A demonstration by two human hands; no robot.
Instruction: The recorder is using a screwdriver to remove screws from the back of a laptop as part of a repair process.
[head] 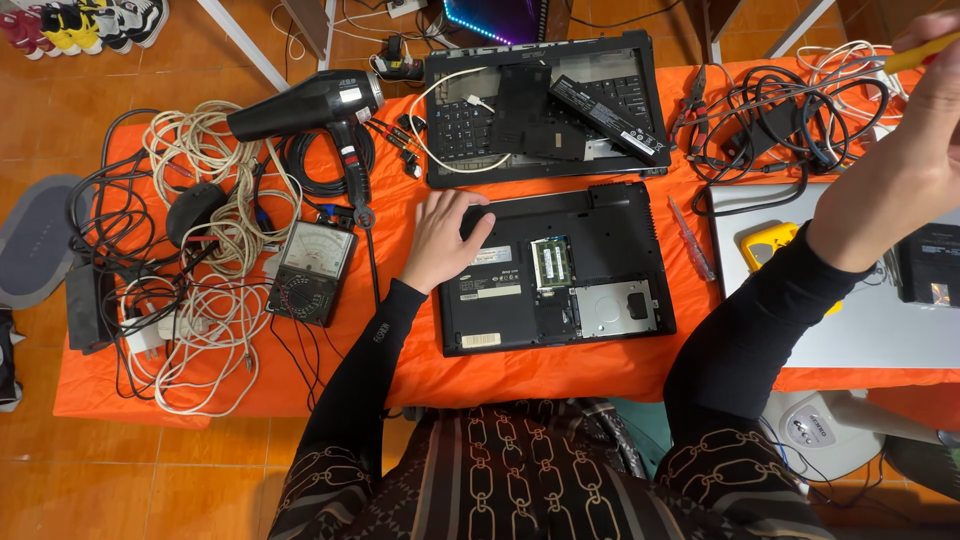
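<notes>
Orange table (520, 375): left hand (440, 240) presses laptop (560, 270) edge.

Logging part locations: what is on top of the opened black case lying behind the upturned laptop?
On the opened case lie a long black battery, a black panel and a white cable. Whatever lies beneath them is covered.

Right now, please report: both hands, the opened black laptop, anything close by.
Left hand flat on opened black laptop, underside up. Right hand raised, gripping yellow tool handle. Black hair dryer and analog multimeter lie left.
</notes>
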